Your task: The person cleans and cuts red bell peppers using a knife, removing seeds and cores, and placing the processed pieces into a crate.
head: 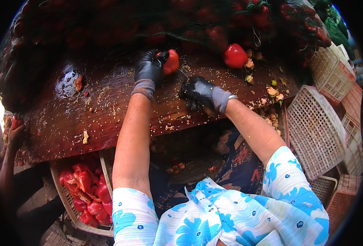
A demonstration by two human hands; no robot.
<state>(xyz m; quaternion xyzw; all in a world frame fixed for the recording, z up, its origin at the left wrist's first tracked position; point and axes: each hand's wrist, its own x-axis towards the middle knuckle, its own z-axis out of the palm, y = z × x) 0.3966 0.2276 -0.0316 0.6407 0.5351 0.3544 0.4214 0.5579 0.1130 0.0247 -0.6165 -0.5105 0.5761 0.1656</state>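
My left hand [149, 68], in a dark coated glove, grips a red bell pepper [171, 62] above the wet wooden table [107, 113]. Just right of it, my right hand [199, 92], gloved alike, is closed around a tool whose thin curved metal end [183, 73] points toward the pepper; its handle is mostly hidden. A whole red bell pepper [235, 56] lies farther right, beside cut-out pepper cores [249, 64]. Pale seeds are scattered over the wood.
Green net sacks of red peppers [206, 18] line the table's far side. A plastic crate [67, 196] of opened peppers stands below left. Crates [317, 132] are stacked at right. At far left, another person's hand [15, 135] holds a red pepper.
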